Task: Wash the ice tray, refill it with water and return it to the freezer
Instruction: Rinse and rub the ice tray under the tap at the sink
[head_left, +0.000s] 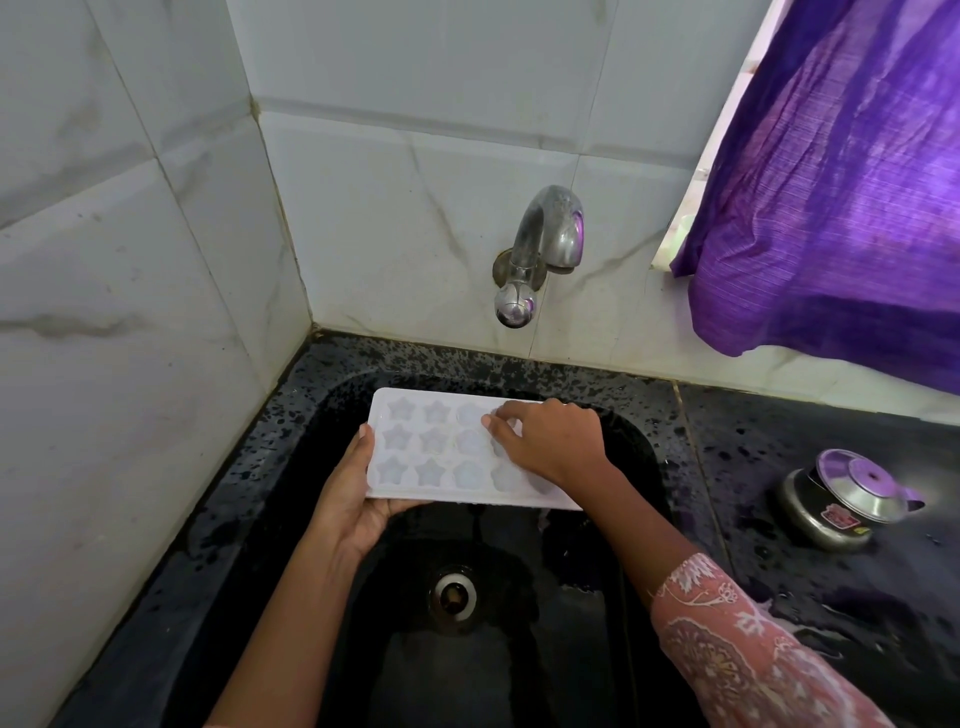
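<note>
Left hand (349, 501) at seven o'clock of the ice tray (415, 447), gripping its near-left corner, thumb up the short edge, palm beneath. Tray held face up over the black sink (311, 519), star and round moulds showing. Right hand (551, 439) laid on the tray's three o'clock end, fingertips (493, 420) bent into the cells, clasping nothing. Tap (540, 244) at twelve o'clock. Steel pot (841, 501) at three o'clock on the wet counter (779, 441).

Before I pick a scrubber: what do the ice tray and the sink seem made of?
Ice tray: looks like translucent white plastic or silicone, matte, with moulded star and round cells. Sink: glossy black speckled stone, probably granite, wet.
</note>
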